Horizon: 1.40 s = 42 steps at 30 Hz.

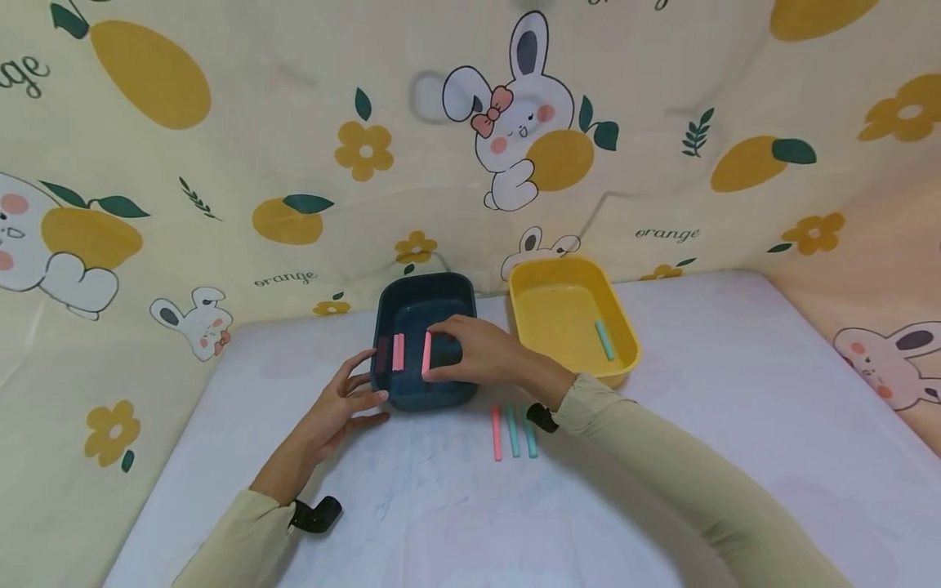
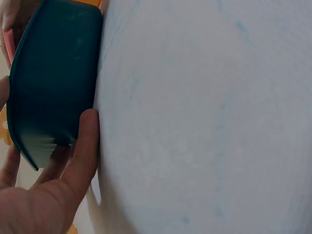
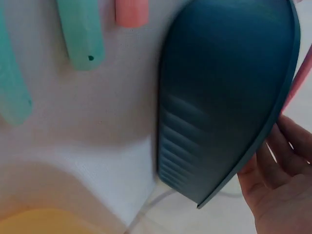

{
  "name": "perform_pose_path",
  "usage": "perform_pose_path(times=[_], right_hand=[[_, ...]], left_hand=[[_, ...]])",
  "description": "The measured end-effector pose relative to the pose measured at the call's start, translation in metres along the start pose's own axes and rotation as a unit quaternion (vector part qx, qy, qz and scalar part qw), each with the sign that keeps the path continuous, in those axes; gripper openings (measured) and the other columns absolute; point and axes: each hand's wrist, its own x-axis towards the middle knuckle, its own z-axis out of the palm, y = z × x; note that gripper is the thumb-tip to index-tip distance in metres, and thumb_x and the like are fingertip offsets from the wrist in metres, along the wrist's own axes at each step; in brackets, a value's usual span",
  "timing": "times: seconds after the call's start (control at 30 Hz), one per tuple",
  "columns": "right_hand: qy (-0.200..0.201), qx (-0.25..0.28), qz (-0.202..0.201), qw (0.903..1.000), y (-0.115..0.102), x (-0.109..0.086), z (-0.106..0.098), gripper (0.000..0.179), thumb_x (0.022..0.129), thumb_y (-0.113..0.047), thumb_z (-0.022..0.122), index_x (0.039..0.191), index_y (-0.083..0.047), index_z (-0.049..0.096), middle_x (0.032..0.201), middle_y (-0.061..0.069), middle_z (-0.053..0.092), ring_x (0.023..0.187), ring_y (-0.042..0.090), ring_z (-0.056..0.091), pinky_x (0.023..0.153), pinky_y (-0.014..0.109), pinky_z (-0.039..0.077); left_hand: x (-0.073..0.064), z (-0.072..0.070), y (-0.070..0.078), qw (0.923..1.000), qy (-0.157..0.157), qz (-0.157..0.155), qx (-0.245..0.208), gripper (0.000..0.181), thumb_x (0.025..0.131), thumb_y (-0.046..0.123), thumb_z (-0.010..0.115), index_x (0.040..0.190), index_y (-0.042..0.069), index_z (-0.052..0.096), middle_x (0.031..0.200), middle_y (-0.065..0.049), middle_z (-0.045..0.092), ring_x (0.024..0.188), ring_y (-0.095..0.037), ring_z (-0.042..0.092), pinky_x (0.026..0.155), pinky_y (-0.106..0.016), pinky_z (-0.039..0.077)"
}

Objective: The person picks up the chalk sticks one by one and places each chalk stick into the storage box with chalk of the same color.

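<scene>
My right hand point(image 1: 481, 351) pinches a pink chalk stick point(image 1: 427, 353) between thumb and fingers, upright in the view, over the dark blue tray point(image 1: 430, 400). Pink chalk point(image 1: 399, 352) lies inside that tray, left of the held stick; whether it is one piece or two side by side I cannot tell. Against the tray's near left corner rests my left hand point(image 1: 334, 416), its fingers spread along the outer wall and rim. The left wrist view shows the left thumb point(image 2: 85, 146) low on the tray's outer wall, by the tabletop.
A yellow tray point(image 1: 625, 359) stands right of the blue one, with a green chalk stick point(image 1: 604, 340) in it. On the white tabletop point(image 1: 441, 506) in front lie a pink stick point(image 1: 497, 433) and two green sticks point(image 1: 513, 431). A patterned cloth point(image 1: 412, 188) rises behind.
</scene>
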Motion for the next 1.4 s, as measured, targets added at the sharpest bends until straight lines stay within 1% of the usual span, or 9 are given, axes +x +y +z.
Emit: perform_pose_path(times=[0.2,0.33,0.57,0.67,0.77,0.9,1.07,1.23,1.4], right_hand=[[-0.014,0.000,-0.002,0.9999,0.000,0.006,0.004,0.081,0.081,-0.067,0.069,0.147,-0.025,0.048,0.149,0.001,0.050,0.127,0.020,0.052,0.108,0.045,0.048],[-0.018,-0.009,-0.006,0.9998,0.001,0.011,0.004,0.081,0.081,-0.067,0.068,0.147,-0.024,0.048,0.150,0.001,0.050,0.129,0.020,0.052,0.111,0.044,0.046],[-0.024,-0.049,-0.011,0.9984,0.000,0.028,0.004,0.080,0.082,-0.065,0.069,0.146,-0.022,0.050,0.151,0.003,0.049,0.134,0.021,0.050,0.113,0.046,0.044],[-0.037,-0.069,-0.019,0.9968,-0.002,0.038,0.007,0.080,0.082,-0.065,0.069,0.146,-0.021,0.049,0.150,0.004,0.050,0.134,0.022,0.050,0.113,0.047,0.043],[-0.051,-0.092,-0.020,0.9942,-0.002,0.048,0.011,0.082,0.082,-0.066,0.069,0.147,-0.021,0.048,0.150,0.005,0.050,0.132,0.022,0.051,0.113,0.046,0.044],[-0.056,-0.115,-0.013,0.9917,-0.002,0.056,0.014,0.083,0.081,-0.065,0.070,0.147,-0.020,0.048,0.148,0.006,0.051,0.129,0.022,0.053,0.112,0.046,0.045],[-0.062,-0.132,-0.018,0.9891,-0.004,0.063,0.018,0.081,0.082,-0.063,0.071,0.147,-0.018,0.049,0.145,0.006,0.053,0.126,0.022,0.055,0.111,0.044,0.046],[-0.079,-0.155,-0.009,0.9847,-0.006,0.074,0.024,0.079,0.085,-0.060,0.069,0.147,-0.016,0.047,0.150,0.007,0.049,0.134,0.024,0.051,0.113,0.046,0.043],[-0.088,-0.166,-0.009,0.9821,-0.008,0.083,0.029,0.075,0.088,-0.057,0.067,0.147,-0.015,0.048,0.152,0.008,0.047,0.139,0.026,0.046,0.114,0.047,0.042]], left_hand=[[-0.001,-0.001,-0.005,0.9999,0.008,-0.001,-0.007,0.081,0.094,0.011,0.067,0.156,0.035,0.020,0.158,-0.014,0.029,0.131,-0.032,0.046,0.102,-0.050,0.052],[0.000,-0.001,-0.006,0.9999,0.008,0.006,0.000,0.081,0.094,0.012,0.067,0.156,0.035,0.020,0.157,-0.015,0.031,0.130,-0.031,0.048,0.102,-0.051,0.052],[0.005,-0.002,-0.004,0.9997,0.007,0.021,0.007,0.081,0.093,0.013,0.069,0.155,0.036,0.022,0.155,-0.015,0.034,0.127,-0.030,0.050,0.101,-0.051,0.052],[0.004,-0.003,-0.005,0.9997,0.011,0.018,0.007,0.081,0.093,0.013,0.069,0.155,0.036,0.022,0.155,-0.015,0.034,0.127,-0.029,0.050,0.100,-0.051,0.053],[0.002,-0.002,-0.006,0.9997,0.018,0.013,0.013,0.084,0.091,0.014,0.072,0.155,0.036,0.022,0.154,-0.014,0.035,0.124,-0.028,0.053,0.098,-0.047,0.055],[0.002,0.001,-0.004,0.9993,0.024,0.013,0.026,0.090,0.087,0.017,0.078,0.155,0.036,0.022,0.152,-0.014,0.039,0.118,-0.026,0.057,0.095,-0.043,0.058],[0.003,0.004,-0.001,0.9993,0.030,0.012,0.019,0.090,0.086,0.012,0.077,0.154,0.036,0.023,0.149,-0.014,0.041,0.115,-0.024,0.058,0.092,-0.043,0.059],[0.004,0.004,0.000,0.9992,0.032,0.010,0.022,0.090,0.086,0.011,0.077,0.154,0.036,0.023,0.150,-0.015,0.041,0.117,-0.025,0.058,0.092,-0.042,0.059],[0.004,0.003,-0.001,0.9992,0.032,0.008,0.022,0.088,0.088,0.010,0.074,0.155,0.036,0.023,0.152,-0.016,0.040,0.119,-0.025,0.057,0.095,-0.045,0.057]])
